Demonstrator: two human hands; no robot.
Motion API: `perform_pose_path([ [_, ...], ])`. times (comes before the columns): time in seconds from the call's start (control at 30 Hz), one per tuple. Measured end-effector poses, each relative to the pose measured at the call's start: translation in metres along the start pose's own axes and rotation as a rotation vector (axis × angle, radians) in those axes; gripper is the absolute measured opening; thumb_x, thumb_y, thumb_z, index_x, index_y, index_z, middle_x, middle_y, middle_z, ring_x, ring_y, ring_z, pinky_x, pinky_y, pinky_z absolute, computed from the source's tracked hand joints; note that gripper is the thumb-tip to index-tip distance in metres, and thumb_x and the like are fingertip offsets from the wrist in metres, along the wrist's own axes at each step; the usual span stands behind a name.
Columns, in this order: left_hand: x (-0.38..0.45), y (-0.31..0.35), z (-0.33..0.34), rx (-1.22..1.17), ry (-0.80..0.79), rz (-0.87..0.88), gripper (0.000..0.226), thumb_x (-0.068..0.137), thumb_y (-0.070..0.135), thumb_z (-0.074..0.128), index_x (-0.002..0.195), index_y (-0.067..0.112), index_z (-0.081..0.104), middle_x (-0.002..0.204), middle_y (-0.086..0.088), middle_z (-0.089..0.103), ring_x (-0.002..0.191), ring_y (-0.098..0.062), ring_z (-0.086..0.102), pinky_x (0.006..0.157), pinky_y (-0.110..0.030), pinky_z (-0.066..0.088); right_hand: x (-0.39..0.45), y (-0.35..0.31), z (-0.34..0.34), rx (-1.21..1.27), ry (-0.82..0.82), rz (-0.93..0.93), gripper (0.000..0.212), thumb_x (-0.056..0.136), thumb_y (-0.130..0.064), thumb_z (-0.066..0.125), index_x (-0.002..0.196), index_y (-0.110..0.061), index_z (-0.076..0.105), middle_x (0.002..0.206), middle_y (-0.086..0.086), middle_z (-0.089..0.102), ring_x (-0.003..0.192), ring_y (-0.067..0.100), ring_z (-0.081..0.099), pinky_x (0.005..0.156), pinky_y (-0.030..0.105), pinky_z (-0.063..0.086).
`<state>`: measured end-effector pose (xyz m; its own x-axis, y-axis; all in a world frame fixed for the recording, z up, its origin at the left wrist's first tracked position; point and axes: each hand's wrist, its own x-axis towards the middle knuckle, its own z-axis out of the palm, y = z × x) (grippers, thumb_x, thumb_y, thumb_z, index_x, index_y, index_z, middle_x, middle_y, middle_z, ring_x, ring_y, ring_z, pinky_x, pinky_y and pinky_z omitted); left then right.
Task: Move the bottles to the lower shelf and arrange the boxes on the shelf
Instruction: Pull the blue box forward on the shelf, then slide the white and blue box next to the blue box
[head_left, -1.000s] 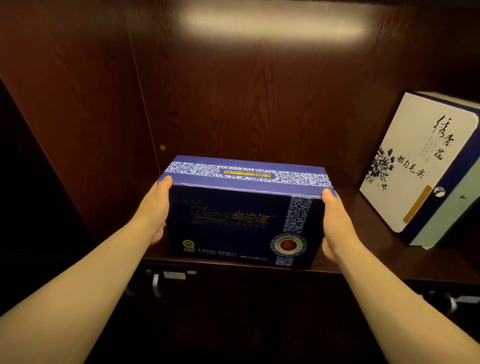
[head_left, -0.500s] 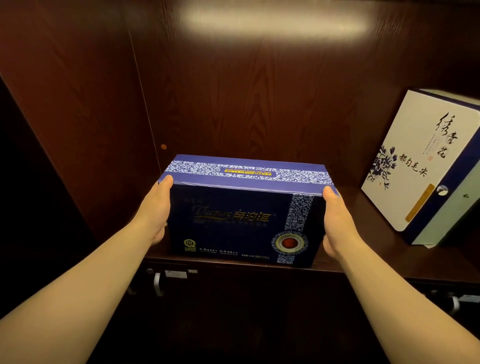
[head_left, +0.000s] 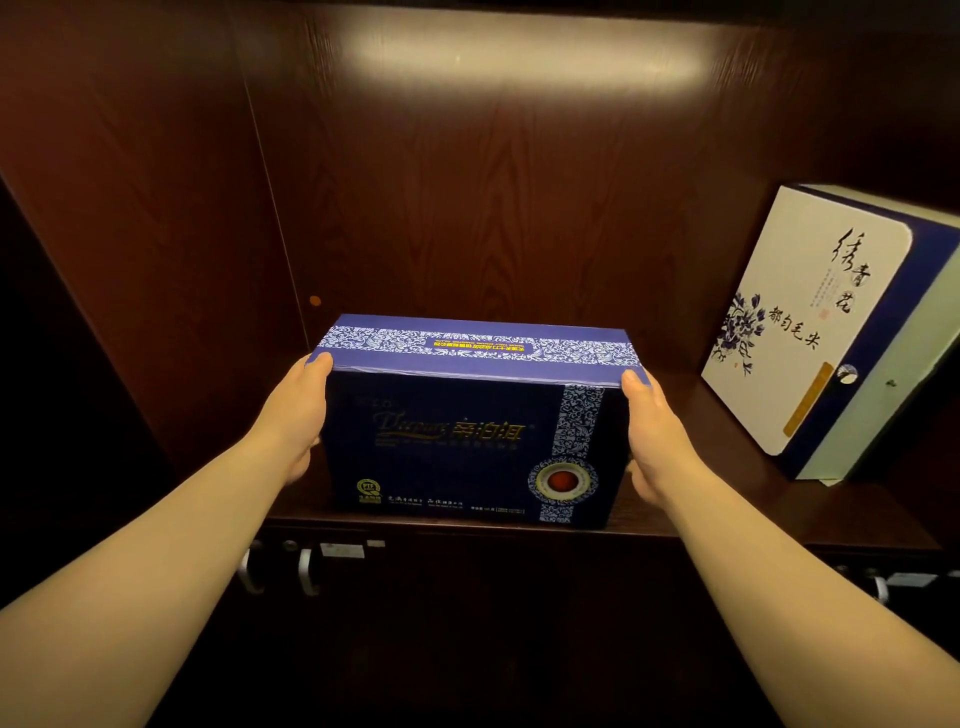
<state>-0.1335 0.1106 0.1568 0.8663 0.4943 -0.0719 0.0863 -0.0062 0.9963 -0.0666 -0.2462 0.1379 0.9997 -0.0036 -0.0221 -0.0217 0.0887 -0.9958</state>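
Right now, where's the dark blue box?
In the head view, the dark blue rectangular cardboard box sits centre-frame at the wooden shelf's front edge, left hand and right hand on its ends, left of the white floral box.

Patterned box (head_left: 467, 431) on shelf (head_left: 727, 499) front-left; calligraphy box (head_left: 800, 322) right, apart.

Your view was dim overall. Light came from above, leaving a broad soft glare on the back panel (head_left: 519, 67). The left side and the area below the shelf (head_left: 779, 514) fell into near-black shadow. The white box (head_left: 800, 322) was brightly lit. Wide-angle distortion bowed the edges; fine print on the blue box (head_left: 467, 441) was soft.
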Motion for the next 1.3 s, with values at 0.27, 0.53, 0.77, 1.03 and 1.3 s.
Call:
perform_pose_path([
  [0.27, -0.001, -0.001, -0.001, 0.001, -0.001, 0.009, 0.019, 0.097, 0.052, 0.04, 0.107, 0.051, 0.056, 0.106, 0.009, 0.071, 0.101, -0.011, 0.063, 0.063, -0.031, 0.037, 0.0, -0.001, 0.002, -0.012, -0.006, -0.005, 0.043, 0.095, -0.053, 0.045, 0.136, -0.043, 0.05, 0.124, -0.007, 0.069, 0.116, 0.016, 0.065, 0.098, 0.043, 0.051],
  [0.53, 0.0, 0.0, 0.005, -0.029, 0.015, -0.011, 0.039, 0.099, 0.05, 0.041, 0.136, 0.039, 0.043, 0.121, 0.008, 0.062, 0.101, -0.011, 0.059, 0.069, -0.031, 0.039, -0.003, -0.003, 0.0, -0.025, -0.029, -0.008, 0.053, 0.096, -0.055, 0.044, 0.147, -0.039, 0.04, 0.141, -0.004, 0.058, 0.129, 0.02, 0.054, 0.112, 0.051, 0.039],
  [0.77, -0.031, 0.037, 0.04, 0.624, 0.229, 0.782, 0.057, 0.088, 0.03, 0.056, 0.136, -0.001, 0.047, 0.137, -0.021, 0.051, 0.129, -0.035, 0.041, 0.106, -0.031, 0.023, -0.011, -0.019, -0.043, -0.158, 0.136, -0.136, 0.082, 0.089, -0.063, 0.05, 0.158, -0.036, 0.015, 0.167, -0.005, 0.019, 0.148, 0.016, 0.024, 0.108, 0.035, 0.027],
  [1.03, -0.024, 0.103, 0.237, 0.512, -0.34, 0.684, 0.054, 0.085, 0.057, 0.049, 0.13, 0.027, 0.054, 0.13, 0.011, 0.053, 0.125, -0.011, 0.047, 0.1, -0.03, 0.038, 0.01, -0.068, -0.161, -0.381, 0.669, -0.616, 0.072, 0.087, -0.055, 0.056, 0.147, -0.025, 0.031, 0.151, 0.005, 0.033, 0.136, 0.015, 0.038, 0.102, 0.014, 0.032],
  [1.3, 0.028, 0.151, 0.464, 0.255, -0.484, 0.351, 0.053, 0.095, 0.054, 0.049, 0.142, 0.028, 0.043, 0.14, 0.006, 0.051, 0.112, -0.01, 0.051, 0.083, -0.025, 0.035, 0.09, -0.101, -0.259, -0.525, 0.825, -0.437, 0.111, 0.075, -0.046, 0.083, 0.155, -0.032, 0.007, 0.163, 0.0, 0.015, 0.147, 0.026, 0.021, 0.102, 0.046, 0.037],
])
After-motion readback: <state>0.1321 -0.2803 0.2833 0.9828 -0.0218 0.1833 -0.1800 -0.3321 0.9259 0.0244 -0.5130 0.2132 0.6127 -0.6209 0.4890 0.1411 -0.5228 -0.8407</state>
